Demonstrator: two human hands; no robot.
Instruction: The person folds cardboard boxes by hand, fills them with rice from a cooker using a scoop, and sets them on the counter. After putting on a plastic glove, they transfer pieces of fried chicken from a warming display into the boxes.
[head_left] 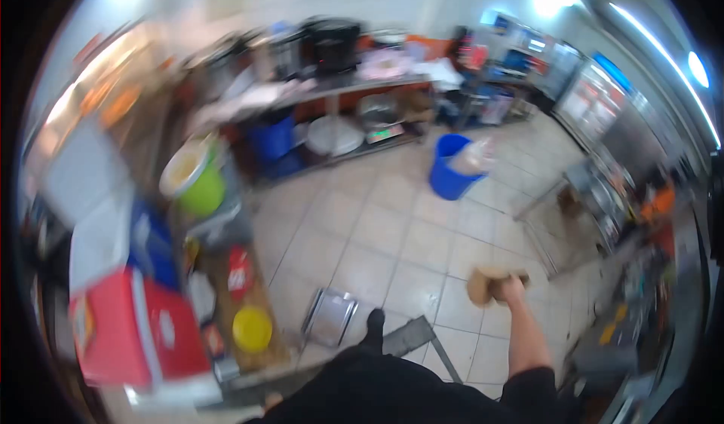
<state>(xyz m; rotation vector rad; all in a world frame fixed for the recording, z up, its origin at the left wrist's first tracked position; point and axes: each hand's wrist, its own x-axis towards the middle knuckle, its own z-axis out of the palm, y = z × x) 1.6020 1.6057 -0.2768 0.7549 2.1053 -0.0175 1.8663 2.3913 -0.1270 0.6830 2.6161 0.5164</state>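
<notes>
Out to the right over the tiled floor, my right hand [515, 287] is closed on a tan rounded object [478, 287] with a darker brown part by the fingers. Motion blur hides what kind of thing it is. Only a small patch of my left hand [272, 401] shows at the bottom edge, beside my dark clothing and near the wooden table; its fingers are hidden. On that table [264, 358] sit a yellow round lid or bowl [252, 329] and a red packet [239, 272].
A red cooler box [136, 326] stands left, below a green bucket [197, 183]. A blue bin [450, 169] stands on the floor ahead. A metal tray [330, 317] is near my foot. Shelving [332, 92] lines the back; a cluttered counter [630, 333] runs along the right.
</notes>
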